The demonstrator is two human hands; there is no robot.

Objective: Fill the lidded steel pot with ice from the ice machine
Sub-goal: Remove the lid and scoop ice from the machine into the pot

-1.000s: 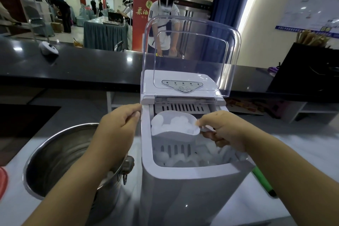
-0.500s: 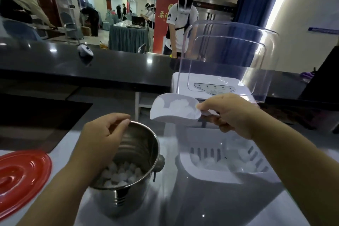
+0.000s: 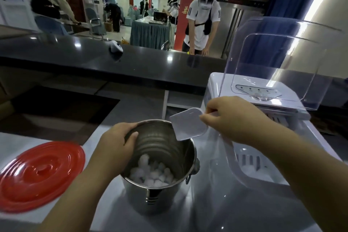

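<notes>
Grey counter (image 3: pixel 197 211) — left hand (image 3: pixel 116 143) grips pot (image 3: pixel 160 186) rim, right hand (image 3: pixel 231 120) tips scoop (image 3: pixel 188 124) above.

Only the two forearms and the hands were seen, entering from the lower edge of the view. Both forearms were bare as far as they were shown; no sleeve, cuff or glove was worn. The left hand (image 3: pixel 116 143) and the right hand (image 3: pixel 232 120) were uncovered, and neither ring, watch nor wristband was visible on them. The fingernails that could be made out were short and unpainted. The rest of the body was hidden below the frame.
</notes>
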